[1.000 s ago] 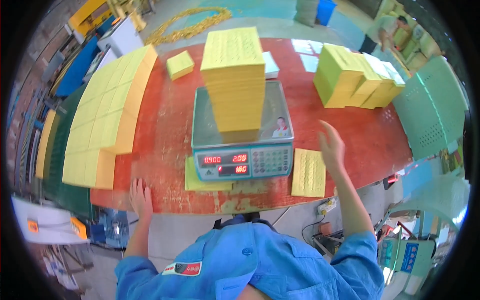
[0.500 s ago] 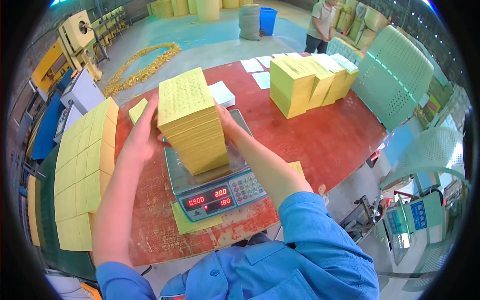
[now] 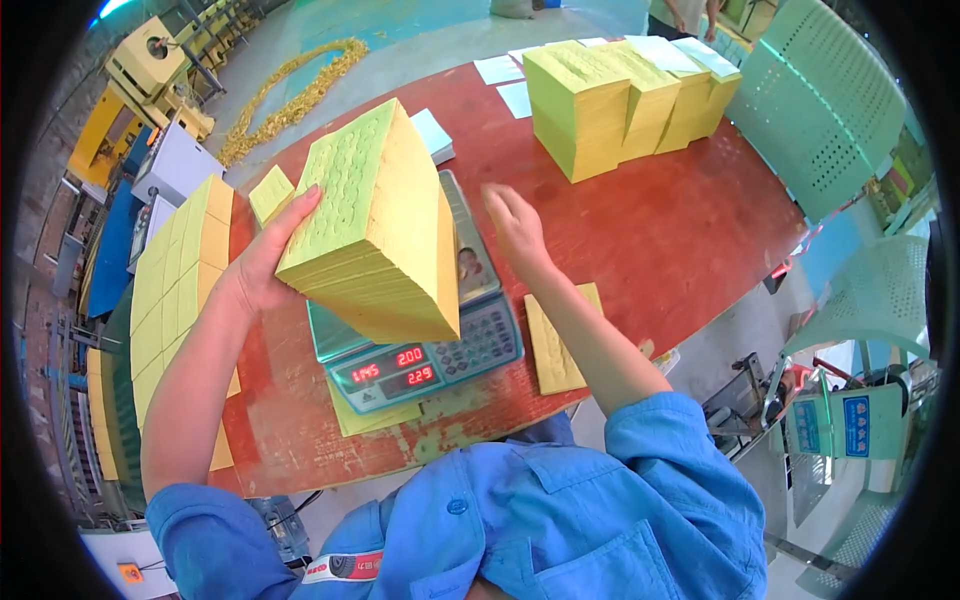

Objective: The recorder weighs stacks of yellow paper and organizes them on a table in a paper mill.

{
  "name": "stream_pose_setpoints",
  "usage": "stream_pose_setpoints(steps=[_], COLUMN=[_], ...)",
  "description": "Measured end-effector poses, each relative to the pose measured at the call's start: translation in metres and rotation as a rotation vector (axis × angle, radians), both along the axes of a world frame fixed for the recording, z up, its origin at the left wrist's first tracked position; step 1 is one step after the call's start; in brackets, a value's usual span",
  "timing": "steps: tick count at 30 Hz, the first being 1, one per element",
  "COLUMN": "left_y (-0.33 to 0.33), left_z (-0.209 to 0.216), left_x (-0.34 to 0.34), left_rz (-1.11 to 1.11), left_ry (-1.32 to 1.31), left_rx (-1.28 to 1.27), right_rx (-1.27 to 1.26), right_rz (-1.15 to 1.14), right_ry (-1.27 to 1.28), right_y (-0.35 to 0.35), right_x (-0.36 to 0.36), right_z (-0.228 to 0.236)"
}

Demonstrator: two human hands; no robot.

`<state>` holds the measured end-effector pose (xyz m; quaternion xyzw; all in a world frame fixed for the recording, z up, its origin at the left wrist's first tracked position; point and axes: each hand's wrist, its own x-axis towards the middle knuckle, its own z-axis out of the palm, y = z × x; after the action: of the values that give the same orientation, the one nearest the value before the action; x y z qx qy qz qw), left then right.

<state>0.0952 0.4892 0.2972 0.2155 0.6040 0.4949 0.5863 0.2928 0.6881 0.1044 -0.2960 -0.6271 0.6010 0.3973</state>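
In the head view, the left hand (image 3: 262, 268) lies against the left side of the tall yellow paper stack (image 3: 385, 235), its full grip hidden. The stack leans over the scale (image 3: 430, 375), left of centre in the frame. The right hand (image 3: 518, 228), loosely curled with nothing visible in it, is apart from the stack. With only one side braced, sheets could slip, the tilt causing a slide.

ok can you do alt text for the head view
A person's left grip holds a tilted stack of yellow paper sheets above a digital scale on a worn red table; the right grip is apart from the stack. More yellow stacks stand left and right.
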Motion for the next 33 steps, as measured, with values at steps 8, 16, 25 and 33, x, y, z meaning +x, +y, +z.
stream_pose_setpoints(steps=[8,16,25,33], left_y=[0.069,0.16,0.232,0.28], left_z=[0.006,-0.026,-0.098,-0.106], left_x=[0.061,0.093,0.083,0.093], left_rz=[0.024,0.021,0.26,0.309], left_ry=[-0.032,-0.104,-0.215,-0.108], left_rx=[-0.037,0.055,0.039,-0.005], right_rx=[-0.69,-0.769,-0.9,-0.664], right_rz=[0.406,0.362,0.243,0.001], right_ry=[0.186,0.284,0.211,0.293], right_y=[-0.008,0.114,0.172,0.123], right_x=[0.074,0.086,0.041,0.101], right_z=[-0.007,-0.02,-0.055,-0.063])
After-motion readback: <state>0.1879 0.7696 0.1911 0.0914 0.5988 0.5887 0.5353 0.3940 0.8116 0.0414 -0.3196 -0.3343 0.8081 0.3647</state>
